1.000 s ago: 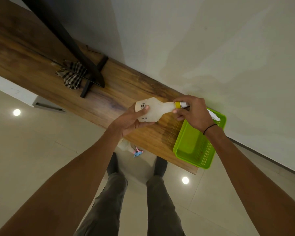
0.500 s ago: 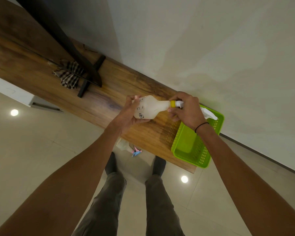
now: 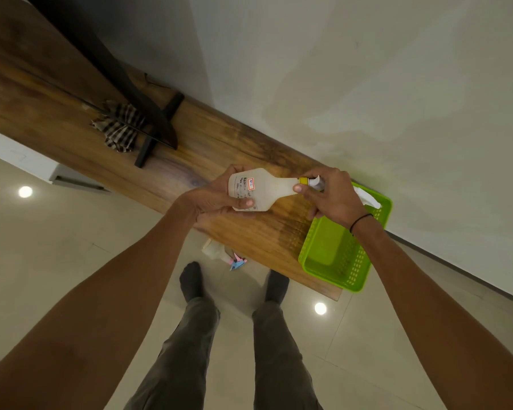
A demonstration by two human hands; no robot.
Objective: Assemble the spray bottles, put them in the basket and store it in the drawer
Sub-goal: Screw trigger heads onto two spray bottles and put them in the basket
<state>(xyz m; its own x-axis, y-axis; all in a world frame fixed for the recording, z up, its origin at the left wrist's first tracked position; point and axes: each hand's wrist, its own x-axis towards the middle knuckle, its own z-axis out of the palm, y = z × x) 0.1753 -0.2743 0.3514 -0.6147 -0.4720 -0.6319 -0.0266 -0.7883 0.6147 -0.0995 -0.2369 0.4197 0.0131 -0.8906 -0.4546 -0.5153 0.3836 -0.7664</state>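
Observation:
I hold a translucent white spray bottle [image 3: 267,190] on its side above the wooden shelf [image 3: 225,149]. My left hand [image 3: 219,198] grips the bottle's body, label facing up. My right hand [image 3: 329,196] is closed around the white spray head [image 3: 366,196] at the yellow collar [image 3: 303,181] on the bottle's neck; the nozzle sticks out past my hand over the green basket [image 3: 332,261]. The basket sits at the shelf's right end with nothing visible inside it. A second bottle with a blue and pink spray head [image 3: 219,253] lies on the floor below the shelf edge.
A checked cloth [image 3: 120,131] and a black stand [image 3: 148,125] sit on the shelf to the left. The white wall runs behind the shelf. My legs and feet stand on the tiled floor [image 3: 57,247] in front of it. A drawer front [image 3: 74,180] shows lower left.
The bottle has been turned in my left hand so its printed label now faces up. My right hand has stayed on the spray head at the neck.

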